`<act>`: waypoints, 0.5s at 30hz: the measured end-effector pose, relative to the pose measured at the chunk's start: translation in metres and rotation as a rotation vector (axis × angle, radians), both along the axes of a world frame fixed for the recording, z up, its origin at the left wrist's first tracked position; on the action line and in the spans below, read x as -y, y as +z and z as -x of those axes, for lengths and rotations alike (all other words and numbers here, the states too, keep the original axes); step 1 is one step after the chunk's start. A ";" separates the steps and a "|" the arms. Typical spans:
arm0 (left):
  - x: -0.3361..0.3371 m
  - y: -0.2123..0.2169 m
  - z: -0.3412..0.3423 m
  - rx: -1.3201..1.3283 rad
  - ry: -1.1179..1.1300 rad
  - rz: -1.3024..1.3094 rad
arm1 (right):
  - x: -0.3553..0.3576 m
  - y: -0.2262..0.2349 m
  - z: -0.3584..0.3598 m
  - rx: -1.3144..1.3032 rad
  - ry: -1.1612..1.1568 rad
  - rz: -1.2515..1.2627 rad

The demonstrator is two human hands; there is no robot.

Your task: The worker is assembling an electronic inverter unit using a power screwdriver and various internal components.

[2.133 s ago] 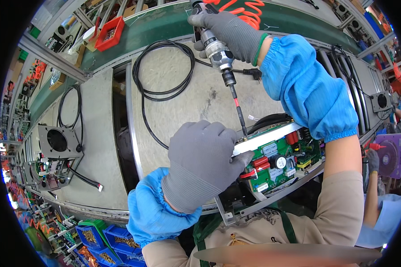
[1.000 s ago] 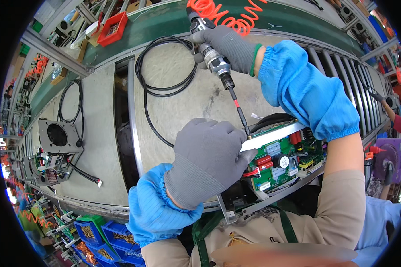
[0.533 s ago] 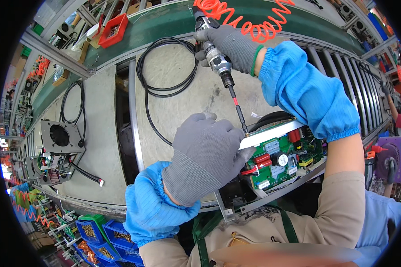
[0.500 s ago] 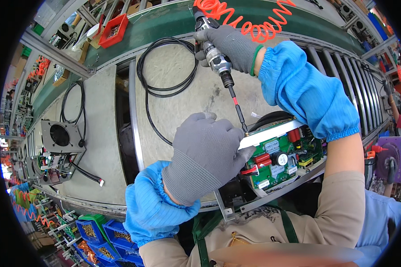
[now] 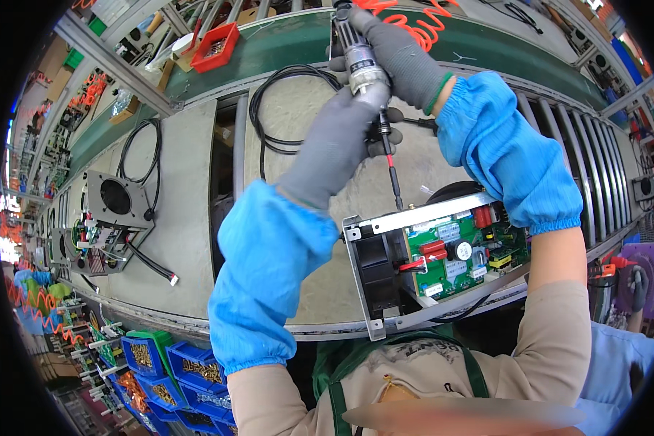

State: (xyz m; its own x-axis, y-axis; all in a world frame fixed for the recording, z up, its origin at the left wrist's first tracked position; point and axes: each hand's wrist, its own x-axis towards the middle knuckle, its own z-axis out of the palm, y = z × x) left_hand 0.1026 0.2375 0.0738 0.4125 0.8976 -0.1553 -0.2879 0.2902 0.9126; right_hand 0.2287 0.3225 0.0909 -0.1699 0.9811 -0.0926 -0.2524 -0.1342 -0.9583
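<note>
Near the top centre, the right hand [image 5: 403, 54] wraps its fingers around the body of a power screwdriver [image 5: 363, 62], while the left hand [image 5: 338, 142] pinches the chuck just below. The bit [image 5: 392, 174] hangs just above the metal edge of the open box [image 5: 385, 276] holding a green circuit board [image 5: 461, 251], right of centre. With neither hand on the box, a driven bit could likely skid off and gouge the board.
</note>
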 end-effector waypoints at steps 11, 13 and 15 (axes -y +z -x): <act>-0.009 -0.030 0.032 -0.413 0.168 -0.537 | -0.008 0.020 -0.033 0.127 0.073 0.056; -0.009 -0.047 0.041 -0.467 0.156 -0.574 | -0.009 0.014 -0.032 0.250 0.059 0.149; -0.007 -0.071 0.050 -0.603 0.095 -0.491 | -0.005 0.014 -0.031 0.376 0.054 0.236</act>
